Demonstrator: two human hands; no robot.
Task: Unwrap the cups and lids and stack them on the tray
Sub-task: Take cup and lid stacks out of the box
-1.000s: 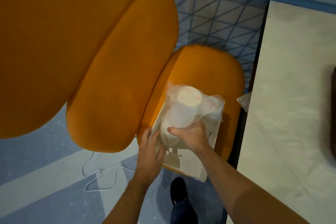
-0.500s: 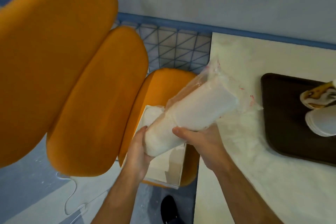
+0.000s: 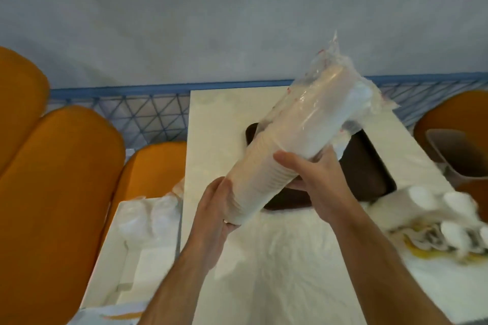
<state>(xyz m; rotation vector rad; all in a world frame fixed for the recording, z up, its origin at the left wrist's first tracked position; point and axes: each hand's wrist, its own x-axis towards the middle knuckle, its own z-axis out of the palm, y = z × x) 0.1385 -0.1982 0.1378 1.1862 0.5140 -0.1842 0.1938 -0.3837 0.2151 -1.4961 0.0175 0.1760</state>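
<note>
Left hand (image 3: 216, 208) cups the cup stack's (image 3: 285, 148) base; right hand (image 3: 314, 174) grips its wrapped middle above the tray (image 3: 369, 166).

Both forearms are bare to the bottom edge of the view, with no sleeve, watch or glove on them. The left hand (image 3: 215, 215) wears a thin ring (image 3: 226, 221) on one finger; which finger is hard to tell. The right hand (image 3: 315, 178) wears nothing on the fingers that show, and its nails look short and plain. Both arms are slightly blurred.
</note>
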